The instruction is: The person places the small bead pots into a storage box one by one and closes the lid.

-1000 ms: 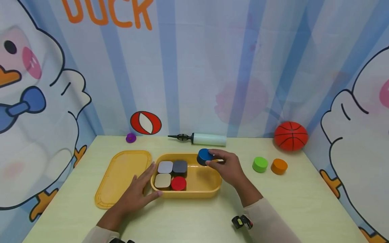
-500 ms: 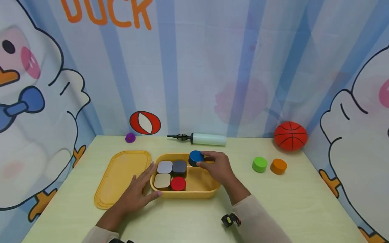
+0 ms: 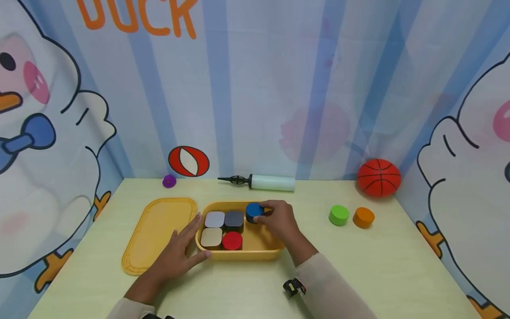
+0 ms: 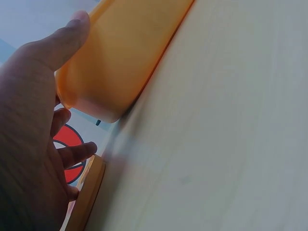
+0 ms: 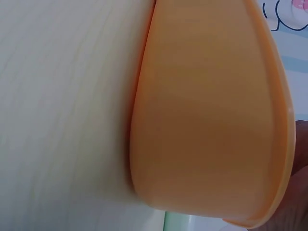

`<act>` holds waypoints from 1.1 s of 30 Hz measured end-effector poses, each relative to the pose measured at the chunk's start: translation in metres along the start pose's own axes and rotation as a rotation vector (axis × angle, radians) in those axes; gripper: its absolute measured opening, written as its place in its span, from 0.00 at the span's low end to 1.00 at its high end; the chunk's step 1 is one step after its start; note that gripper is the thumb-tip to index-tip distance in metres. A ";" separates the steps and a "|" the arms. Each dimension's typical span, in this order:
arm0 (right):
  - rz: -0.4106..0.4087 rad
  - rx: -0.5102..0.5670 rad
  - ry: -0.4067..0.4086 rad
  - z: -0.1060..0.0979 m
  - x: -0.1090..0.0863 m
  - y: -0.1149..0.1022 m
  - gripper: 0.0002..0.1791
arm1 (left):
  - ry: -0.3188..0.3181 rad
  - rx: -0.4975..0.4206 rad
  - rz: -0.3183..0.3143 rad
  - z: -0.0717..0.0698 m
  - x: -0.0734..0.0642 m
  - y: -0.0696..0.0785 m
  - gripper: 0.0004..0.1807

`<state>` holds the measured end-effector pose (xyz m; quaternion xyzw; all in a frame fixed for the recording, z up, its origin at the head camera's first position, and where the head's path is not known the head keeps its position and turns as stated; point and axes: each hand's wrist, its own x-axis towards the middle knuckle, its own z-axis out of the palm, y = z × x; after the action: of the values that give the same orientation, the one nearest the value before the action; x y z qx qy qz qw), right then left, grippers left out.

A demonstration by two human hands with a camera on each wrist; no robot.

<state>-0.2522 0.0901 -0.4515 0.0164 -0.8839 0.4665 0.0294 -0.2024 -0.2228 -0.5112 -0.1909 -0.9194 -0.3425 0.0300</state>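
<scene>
A yellow box [image 3: 247, 255] stands on the table with several blocks inside. At its left end are a lavender block [image 3: 214, 219], a dark grey block [image 3: 233, 219], a beige block [image 3: 211, 238] and a red round block [image 3: 232, 240]. My right hand [image 3: 280, 221] reaches over the box and pinches a blue round block [image 3: 253, 211] between thumb and fingers, just right of the dark grey one. My left hand [image 3: 178, 252] rests with fairly straight fingers against the box's left end. In the right wrist view the box wall [image 5: 207, 106] hides most of that hand.
Left of the box lies a flat yellow lid [image 3: 159, 230]. On the right stand a green round block [image 3: 338, 215] and an orange round block [image 3: 363, 217]. Along the back are a purple piece [image 3: 169, 181], a hand pump [image 3: 271, 182] and a small basketball [image 3: 378, 178].
My right hand has carried the blue block left and lowered it into the box beside the dark grey block. My left hand stays at the box's left end.
</scene>
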 end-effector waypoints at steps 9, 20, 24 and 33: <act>0.052 -0.088 -0.021 0.007 0.006 -0.003 0.24 | 0.003 0.002 0.004 -0.002 -0.001 0.001 0.56; 0.094 -0.153 -0.027 0.016 0.005 -0.005 0.26 | 0.010 -0.012 0.024 0.000 0.000 -0.001 0.56; 0.098 -0.163 -0.033 0.019 0.007 -0.004 0.26 | 0.009 -0.005 0.019 0.000 0.000 -0.001 0.56; 0.081 -0.201 -0.049 0.016 0.006 -0.007 0.27 | 0.011 -0.015 0.025 0.000 0.001 0.000 0.56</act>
<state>-0.2581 0.0732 -0.4540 -0.0108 -0.9266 0.3758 -0.0093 -0.2031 -0.2227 -0.5115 -0.2008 -0.9141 -0.3502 0.0377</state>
